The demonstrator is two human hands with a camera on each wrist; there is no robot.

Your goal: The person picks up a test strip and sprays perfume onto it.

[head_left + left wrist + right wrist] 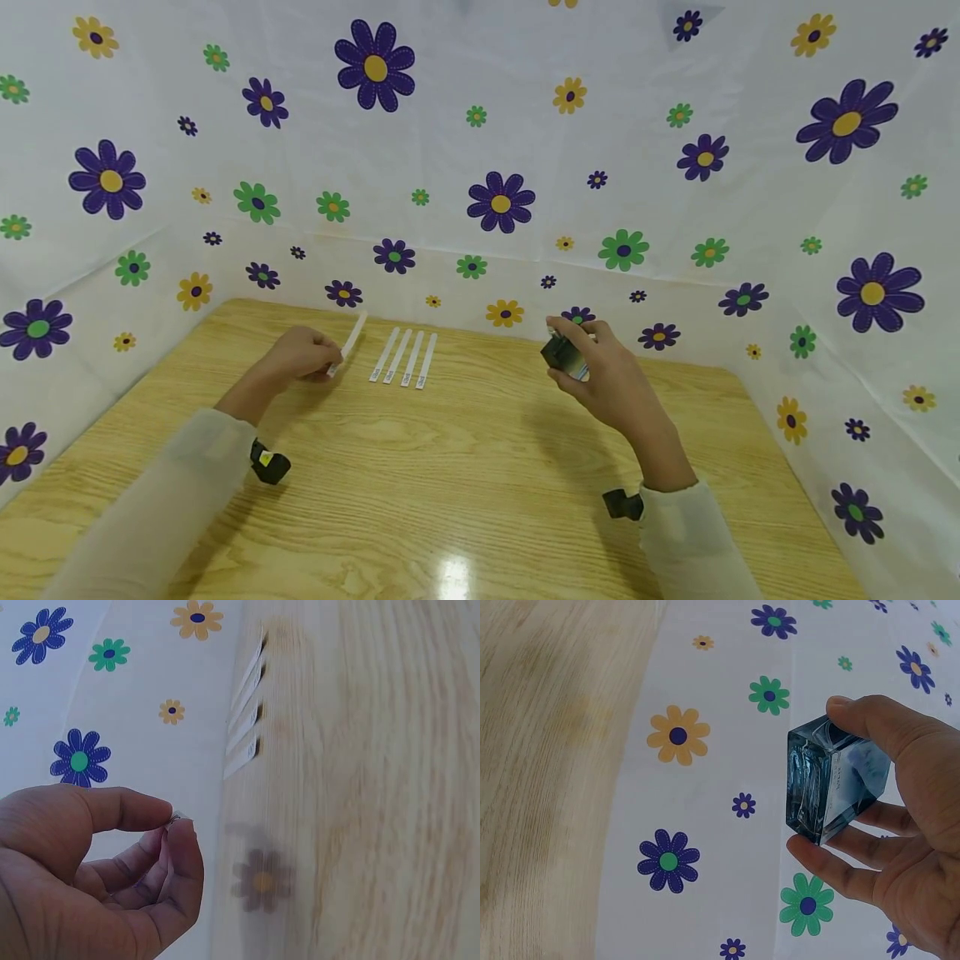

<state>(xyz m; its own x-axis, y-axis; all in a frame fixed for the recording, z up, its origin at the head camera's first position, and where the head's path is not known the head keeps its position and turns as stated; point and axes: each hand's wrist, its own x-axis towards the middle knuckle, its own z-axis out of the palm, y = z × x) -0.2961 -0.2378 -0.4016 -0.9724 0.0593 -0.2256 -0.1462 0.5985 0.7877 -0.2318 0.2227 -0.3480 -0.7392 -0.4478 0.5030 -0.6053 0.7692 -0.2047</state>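
My left hand [302,353] pinches a white paper test strip [351,337] between thumb and fingertips, raised above the table. In the left wrist view only the end of that strip [178,818] shows at the fingertips. Over the right half of the table, my right hand [611,375] holds a blue glass perfume bottle [567,357] tilted in the air. The right wrist view shows the bottle's thick glass [832,780] gripped by its edges between thumb and fingers. Several more strips [405,358] lie side by side to the right of my left hand.
The wood-grain table [450,467] meets a white cloth backdrop [450,142] printed with flowers, which rises at the back and both sides. Dark camera mounts [270,463] sit at each wrist, below the pale sleeves [180,483].
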